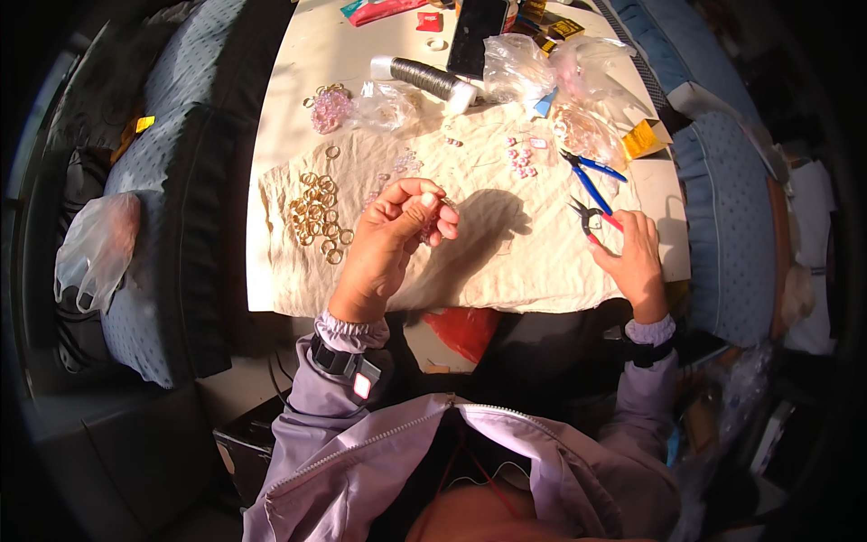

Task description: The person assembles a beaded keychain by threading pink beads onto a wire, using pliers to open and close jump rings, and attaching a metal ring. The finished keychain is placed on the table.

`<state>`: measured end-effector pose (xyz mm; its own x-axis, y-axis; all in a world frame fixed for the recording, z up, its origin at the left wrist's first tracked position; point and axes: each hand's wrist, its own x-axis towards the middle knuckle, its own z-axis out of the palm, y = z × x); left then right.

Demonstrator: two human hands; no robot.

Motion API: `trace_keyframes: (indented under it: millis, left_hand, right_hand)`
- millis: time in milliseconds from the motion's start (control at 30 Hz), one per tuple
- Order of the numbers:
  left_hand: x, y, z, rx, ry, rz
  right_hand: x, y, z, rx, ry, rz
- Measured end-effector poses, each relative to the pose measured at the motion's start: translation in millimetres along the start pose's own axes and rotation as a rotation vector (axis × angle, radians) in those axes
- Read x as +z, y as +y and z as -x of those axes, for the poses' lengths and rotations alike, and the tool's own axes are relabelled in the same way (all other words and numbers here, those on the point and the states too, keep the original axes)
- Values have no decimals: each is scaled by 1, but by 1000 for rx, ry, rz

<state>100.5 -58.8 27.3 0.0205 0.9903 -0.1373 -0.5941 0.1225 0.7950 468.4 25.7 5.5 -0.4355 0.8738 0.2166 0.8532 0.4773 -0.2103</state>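
Observation:
My left hand (397, 221) is raised over the middle of the cloth, thumb and fingers pinched together. Something small, with a few clear bead-like glints, shows at the fingertips, too fine to name. At the right of the cloth, my right hand (637, 257) has thumb and fingers on the handles of red-handled pliers (587, 215), whose dark jaws point up and left. Just beyond them lie blue-handled cutters (591, 176). Left of my left hand is a heap of gold-coloured rings (312, 212). Loose clear beads (405, 163) are scattered behind it.
A cream cloth (497, 280) covers the near part of the white table. Pink-and-white beads (521, 161) lie right of centre. Farther back are a pink bead cluster (331, 110), a dark wire spool (424, 78), plastic bags (519, 68) and a black phone (477, 36). Blue-covered seats flank the table.

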Motion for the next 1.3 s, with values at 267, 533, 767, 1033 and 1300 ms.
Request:
trace_keyframes:
  millis: [267,533,767,1033,1300]
  left_hand:
    - [-8,-2,-4,3,-13,6]
    - [0,1,3,33,-6,-99]
    - [0,4,12,20,-20,-104]
    - [2,6,21,16,-16,-105]
    - [5,14,33,41,-35,-168]
  right_hand:
    - [-33,-32,-4,19,-16,-570]
    - [-14,-125,-40,-287,17,-541]
    - [-11,-150,-51,-417,85,-446]
    - [-13,-156,-46,-511,82,-359]
    - [-18,-160,-33,-529,51,-376]
